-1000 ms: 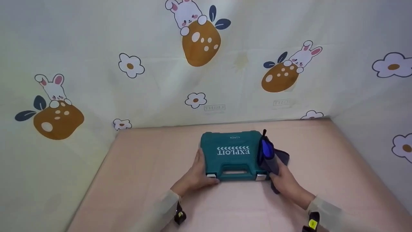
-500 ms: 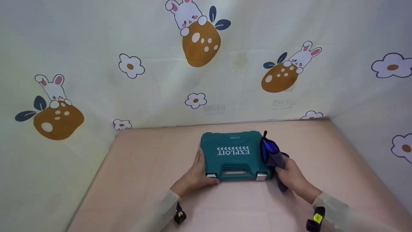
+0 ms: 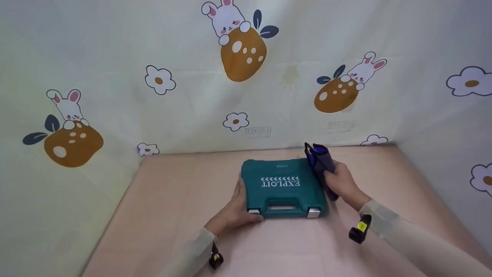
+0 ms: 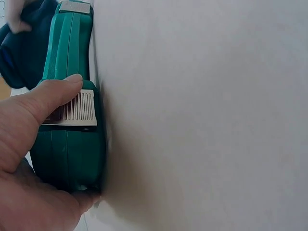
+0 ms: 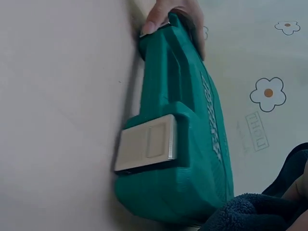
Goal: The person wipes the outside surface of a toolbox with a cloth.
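A green plastic tool case with white "EXPLOIT" lettering lies flat, its handle and two silver latches facing the front. My left hand grips its front left corner. In the left wrist view the thumb lies over the near latch, with fingers at the case's side. My right hand holds a bunched cloth, dark grey with a blue reverse and black edging, against the case's right side. In the right wrist view the cloth looks fuzzy; only a little of that hand shows.
The case rests on a pale pink tabletop. Behind it and at both sides hangs a light curtain printed with rabbits, fruit and flowers. Each forearm carries a black wrist strap.
My right hand has carried the cloth from the case's front right corner farther back along its right side. The left hand and the case have stayed put.
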`<state>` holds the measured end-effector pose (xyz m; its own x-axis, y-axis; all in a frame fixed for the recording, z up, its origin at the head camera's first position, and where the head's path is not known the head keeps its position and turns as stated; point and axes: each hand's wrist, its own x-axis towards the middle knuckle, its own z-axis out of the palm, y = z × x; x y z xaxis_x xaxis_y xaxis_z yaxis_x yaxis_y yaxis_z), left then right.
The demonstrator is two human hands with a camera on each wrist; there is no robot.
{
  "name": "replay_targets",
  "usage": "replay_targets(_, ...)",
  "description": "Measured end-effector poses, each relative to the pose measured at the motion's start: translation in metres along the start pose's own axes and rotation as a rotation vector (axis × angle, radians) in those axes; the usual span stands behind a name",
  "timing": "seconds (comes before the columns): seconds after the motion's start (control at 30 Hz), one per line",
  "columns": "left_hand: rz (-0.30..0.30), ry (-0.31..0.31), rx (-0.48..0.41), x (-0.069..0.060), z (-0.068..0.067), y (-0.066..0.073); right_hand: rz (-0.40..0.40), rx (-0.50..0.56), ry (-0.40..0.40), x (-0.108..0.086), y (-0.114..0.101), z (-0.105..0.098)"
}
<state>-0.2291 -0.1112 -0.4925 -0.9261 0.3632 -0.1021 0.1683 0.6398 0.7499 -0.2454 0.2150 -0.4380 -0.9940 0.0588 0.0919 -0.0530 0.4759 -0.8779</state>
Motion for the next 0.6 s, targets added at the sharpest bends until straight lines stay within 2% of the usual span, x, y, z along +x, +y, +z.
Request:
replay_targets(0.2,0.006,0.004,0.005,0.0,-0.001,-0.001,0.006,-0.036,-0.027,0.03,-0.02,0.015)
replay_targets(0.3,0.023,0.002,0.006,0.001,0.0,-0.002,-0.032,-0.055,-0.026,0.042,-0.028,0.025)
replay_targets(0.43,0.043,-0.002,0.004,0.001,0.0,-0.002,-0.08,-0.065,-0.043,0.053,-0.038,0.039)
replay_targets(0.6,0.047,-0.001,0.01,0.001,-0.001,-0.002,-0.058,-0.074,-0.073,0.061,-0.053,0.056)
